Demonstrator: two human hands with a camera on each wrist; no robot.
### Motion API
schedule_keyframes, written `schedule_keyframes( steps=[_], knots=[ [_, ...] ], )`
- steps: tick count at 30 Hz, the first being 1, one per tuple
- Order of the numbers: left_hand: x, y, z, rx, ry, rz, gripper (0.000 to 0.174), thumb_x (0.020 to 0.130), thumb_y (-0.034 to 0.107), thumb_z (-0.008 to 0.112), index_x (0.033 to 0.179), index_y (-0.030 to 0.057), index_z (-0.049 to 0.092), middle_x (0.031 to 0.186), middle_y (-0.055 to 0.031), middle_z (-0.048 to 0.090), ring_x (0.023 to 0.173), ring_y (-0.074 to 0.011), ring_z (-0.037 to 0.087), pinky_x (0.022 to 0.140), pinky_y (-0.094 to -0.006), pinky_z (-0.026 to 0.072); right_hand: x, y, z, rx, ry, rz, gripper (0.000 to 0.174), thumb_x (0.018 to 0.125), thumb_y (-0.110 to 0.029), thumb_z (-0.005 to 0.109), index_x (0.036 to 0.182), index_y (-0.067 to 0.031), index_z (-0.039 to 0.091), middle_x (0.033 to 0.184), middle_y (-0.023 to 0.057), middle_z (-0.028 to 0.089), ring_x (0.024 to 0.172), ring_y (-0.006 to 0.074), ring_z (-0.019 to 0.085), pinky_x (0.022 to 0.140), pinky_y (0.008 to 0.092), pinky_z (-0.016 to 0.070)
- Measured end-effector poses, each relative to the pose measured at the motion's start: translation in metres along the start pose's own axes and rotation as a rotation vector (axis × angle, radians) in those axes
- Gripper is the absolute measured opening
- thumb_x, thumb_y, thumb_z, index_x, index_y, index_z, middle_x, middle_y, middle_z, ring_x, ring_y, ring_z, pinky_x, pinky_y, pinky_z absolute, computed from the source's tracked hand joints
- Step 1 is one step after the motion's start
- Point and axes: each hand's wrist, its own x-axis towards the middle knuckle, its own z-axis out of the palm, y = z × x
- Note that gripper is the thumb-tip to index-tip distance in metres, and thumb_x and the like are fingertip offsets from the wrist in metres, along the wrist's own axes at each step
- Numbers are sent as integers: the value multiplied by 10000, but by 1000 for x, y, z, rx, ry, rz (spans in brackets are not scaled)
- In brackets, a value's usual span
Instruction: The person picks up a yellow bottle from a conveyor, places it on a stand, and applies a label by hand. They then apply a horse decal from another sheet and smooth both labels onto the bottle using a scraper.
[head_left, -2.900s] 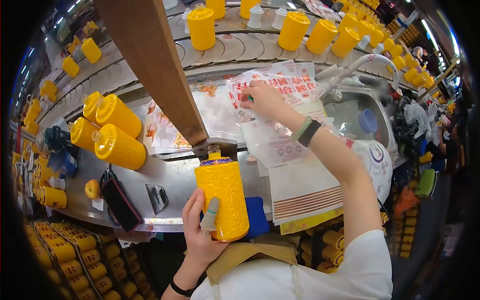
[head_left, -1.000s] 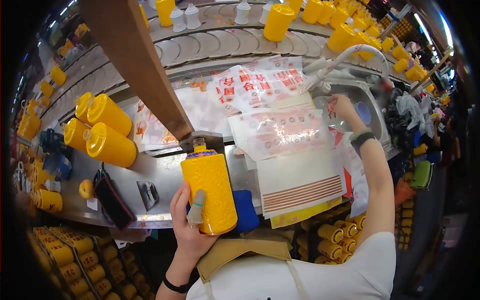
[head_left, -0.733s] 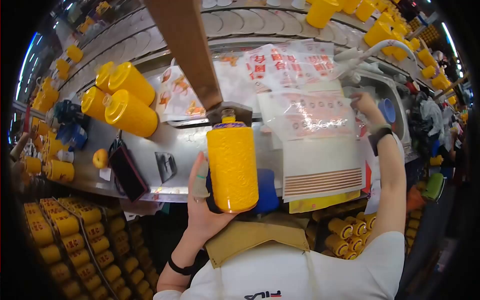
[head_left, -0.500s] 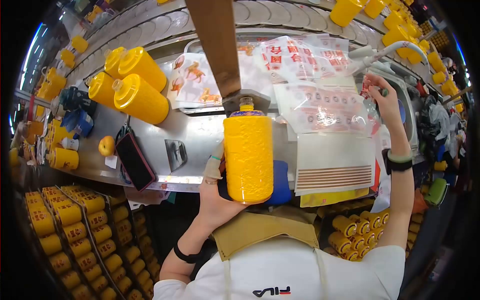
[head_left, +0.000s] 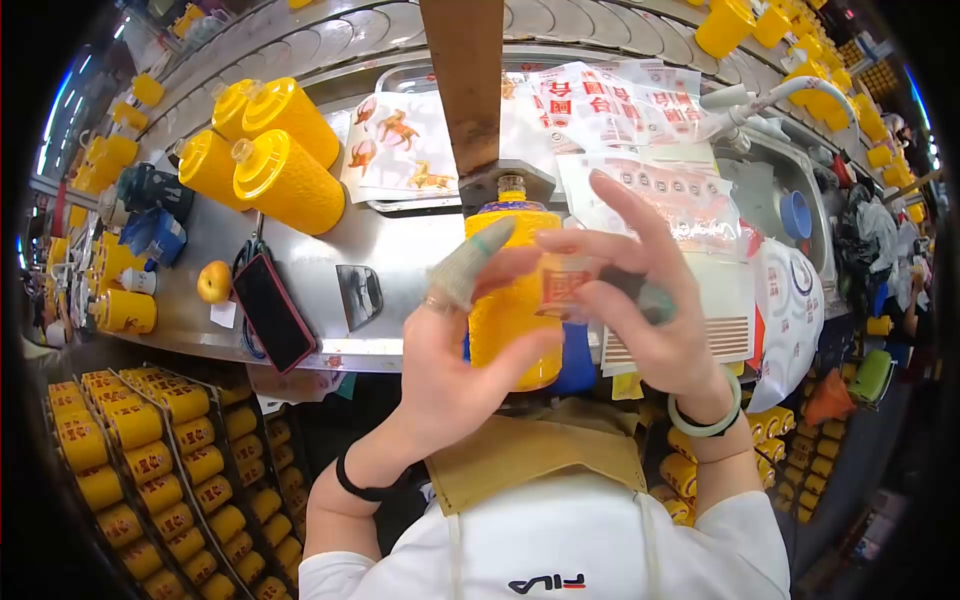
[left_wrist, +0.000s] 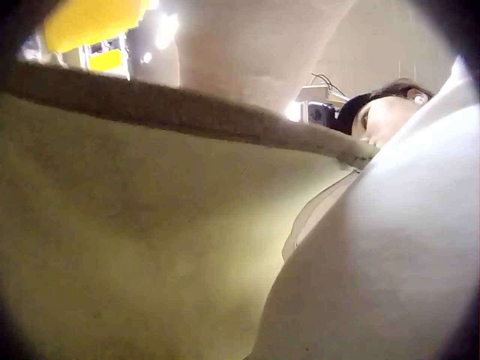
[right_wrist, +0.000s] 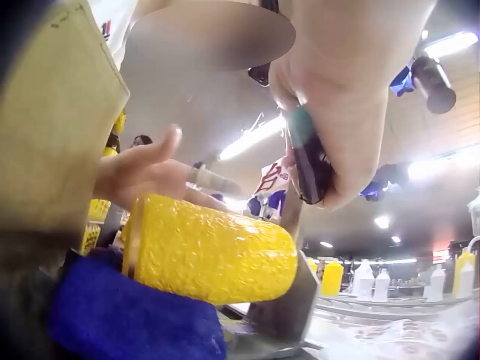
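Observation:
A textured yellow bottle lies with its glass neck against the dark bracket under the wooden beam. My right hand pinches a small clear decal with a red character over the bottle's side. A dark flat tool with a green part is also tucked in that hand. My left hand stands off the bottle with its thumb and fingers spread, fingertips close to the decal. A pale cover wraps its index finger. In the left wrist view, apron and shirt fill most of the picture.
Clear sheets with red characters and striped sheets lie at the right, beside the sink. Several yellow bottles stand at the left, near a phone and an apple. Under the bottle is a blue pad.
My right hand has brought the decal from the sink side to above the bottle. My left hand has let go of the bottle's lower side and risen in front of it, fingers spread.

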Motion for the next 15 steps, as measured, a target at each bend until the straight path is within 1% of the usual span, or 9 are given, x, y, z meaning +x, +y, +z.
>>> schedule_keyframes(
  steps=[1,3,4,5,6,7,9,10,15],
  knots=[
    [4,-3,2,0,-1,2,703,877,21,792,1493,-36,459,1250,-161,689,1187,-245,667,1079,-379,496,0,1,4,6,22,-5,577,979,75,571,1534,-11,441,1472,157,571,1178,228,668,984,335,523],
    [10,-10,5,-352,-36,-119,597,939,-56,689,1493,-20,470,1265,-148,688,1145,-219,690,1017,-348,537,1,4,9,15,70,-13,542,978,59,583,1507,-21,494,1530,161,517,1205,228,651,993,346,507],
    [12,-8,7,-351,-23,-110,563,970,-108,602,1505,-10,455,1273,-137,683,1114,-193,698,962,-331,572,1,5,10,20,95,-15,526,978,51,589,1494,-26,521,1559,162,491,1219,228,642,997,351,499],
    [12,-5,7,-352,-27,-111,563,970,-108,602,1505,-10,455,1273,-137,683,1114,-193,698,962,-331,572,0,5,11,27,121,-17,510,978,42,595,1481,-31,547,1589,164,464,1232,228,634,1001,356,490],
    [13,-2,7,-360,-22,-139,572,970,-107,600,1511,-12,443,1274,-142,682,1108,-191,699,942,-329,586,1,4,10,147,177,66,328,990,0,605,1311,3,671,1417,139,613,1088,200,656,966,335,491],
    [13,0,7,-368,-16,-167,580,970,-105,598,1518,-14,431,1275,-148,681,1102,-189,700,921,-327,600,1,6,5,148,180,68,328,990,0,605,1311,3,671,1417,139,613,1088,200,656,966,335,491],
    [14,0,7,-336,-29,-124,592,969,-110,593,1526,-12,419,1282,-152,679,1094,-183,698,904,-324,610,3,12,-8,-33,75,169,242,996,-51,623,1219,16,689,1161,99,707,933,153,635,908,294,497],
    [14,0,8,-303,-41,-79,604,967,-116,588,1533,-11,407,1289,-156,678,1087,-177,696,887,-320,619,5,4,-4,-51,92,200,181,971,-116,690,1085,24,706,983,61,707,862,112,608,833,274,495],
    [11,-1,3,-207,-99,-60,701,939,-136,616,1573,10,354,1410,-187,601,1203,-225,650,968,-347,572,16,15,5,-178,51,3,158,917,-123,762,1002,3,720,939,34,697,799,91,582,735,277,472]
  ],
)
